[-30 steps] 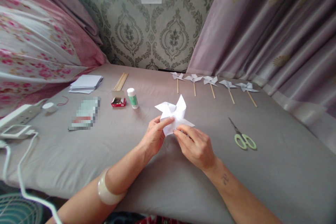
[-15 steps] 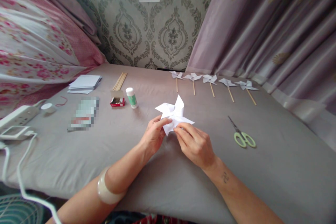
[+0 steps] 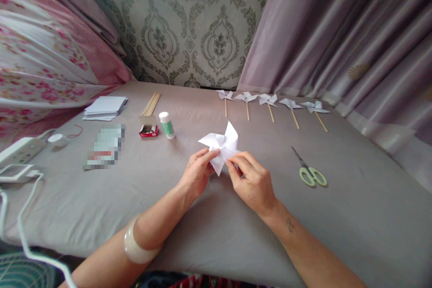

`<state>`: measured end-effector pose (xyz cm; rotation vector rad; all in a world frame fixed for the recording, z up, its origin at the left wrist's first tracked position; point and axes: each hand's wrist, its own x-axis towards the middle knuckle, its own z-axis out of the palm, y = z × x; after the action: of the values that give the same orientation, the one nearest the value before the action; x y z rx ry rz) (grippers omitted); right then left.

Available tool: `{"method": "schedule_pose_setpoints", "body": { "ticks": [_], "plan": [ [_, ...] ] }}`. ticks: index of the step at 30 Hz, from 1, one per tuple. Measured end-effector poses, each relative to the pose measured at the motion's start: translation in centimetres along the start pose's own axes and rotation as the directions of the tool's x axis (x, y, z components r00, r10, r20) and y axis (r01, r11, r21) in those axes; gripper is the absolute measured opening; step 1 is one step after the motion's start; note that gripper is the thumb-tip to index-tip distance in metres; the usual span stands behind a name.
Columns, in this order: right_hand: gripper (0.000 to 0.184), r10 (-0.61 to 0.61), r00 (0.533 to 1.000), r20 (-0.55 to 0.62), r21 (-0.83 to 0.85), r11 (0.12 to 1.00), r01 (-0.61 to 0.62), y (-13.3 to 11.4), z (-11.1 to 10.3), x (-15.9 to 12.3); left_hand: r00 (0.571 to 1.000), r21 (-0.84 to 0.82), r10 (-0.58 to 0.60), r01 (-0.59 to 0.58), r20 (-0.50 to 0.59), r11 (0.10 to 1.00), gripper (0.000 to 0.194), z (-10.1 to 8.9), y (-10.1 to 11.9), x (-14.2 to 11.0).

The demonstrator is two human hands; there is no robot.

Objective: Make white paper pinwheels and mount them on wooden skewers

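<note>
Between my hands, above the cloth-covered table, is a white paper pinwheel with folded blades and no stick showing. My left hand grips it from the left, thumb pressed near its middle and fingers underneath. With thumb and fingertips, my right hand pinches the right-hand blade, hiding its tip. Farther back stand a glue stick with a white cap and a small open red box of metal bits too small to name. Scissors with pale green handles lie to the right of my right hand.
Several finished pinwheels on sticks lie in a row at the back right. Wooden sticks, stacked white paper and a blurred packet lie at the left. A white power strip with cables sits at the left edge.
My right hand's fingers have shifted from the lower part of the pinwheel up onto its right blade. The left hand keeps its grip, and the view has moved slightly.
</note>
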<state>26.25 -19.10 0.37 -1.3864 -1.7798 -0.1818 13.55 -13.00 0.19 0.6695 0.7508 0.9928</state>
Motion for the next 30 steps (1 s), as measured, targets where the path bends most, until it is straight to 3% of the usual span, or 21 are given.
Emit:
{"method": "schedule_pose_setpoints", "body": {
  "ticks": [11, 30],
  "plan": [
    [0.015, 0.215, 0.977, -0.015, 0.064, 0.975, -0.213, -0.19, 0.09, 0.25, 1.000, 0.072, 0.014, -0.015, 0.012, 0.997, 0.021, 0.22, -0.34, -0.40],
    [0.015, 0.250, 0.968, -0.035, 0.052, 0.967, -0.248, 0.10, 0.28, 0.20, 1.000, 0.141, 0.003, -0.003, 0.002, 0.990, 0.025, 0.59, -0.44, -0.56]
  ]
}}
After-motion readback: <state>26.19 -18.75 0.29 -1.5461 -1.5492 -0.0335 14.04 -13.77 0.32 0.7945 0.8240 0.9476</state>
